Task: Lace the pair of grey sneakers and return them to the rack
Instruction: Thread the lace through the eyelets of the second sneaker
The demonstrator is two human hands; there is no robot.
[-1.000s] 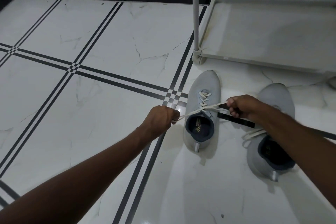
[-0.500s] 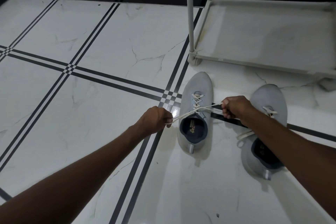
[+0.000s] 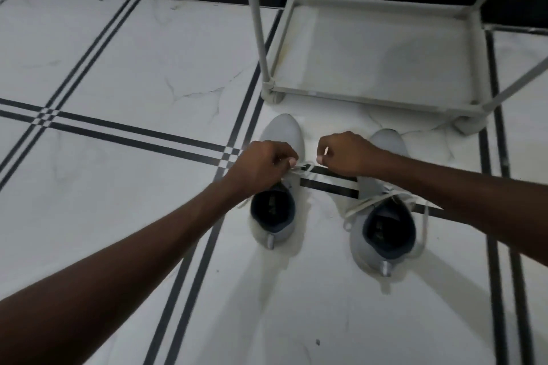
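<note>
The two grey sneakers stand side by side on the floor, toes pointing away, just near of the rack. Both hands work over the left sneaker: the left hand and the right hand are each closed on an end of its pale lace, the fingers pinched together around the cord. The right sneaker sits partly under the right forearm, its own lace hanging loose down both sides of the collar.

The shoes look light, with soft knit uppers that would give under a squeeze, so a firmer hold is probably the heel or the collar rim. The lace is limp and thin and likely slips unless pinched near its end.

The floor is glossy white marble tile with black stripes, probably slick. The rack's bottom shelf looks bare, with thin grey posts rising out of view before a dark skirting and a pale wall.
</note>
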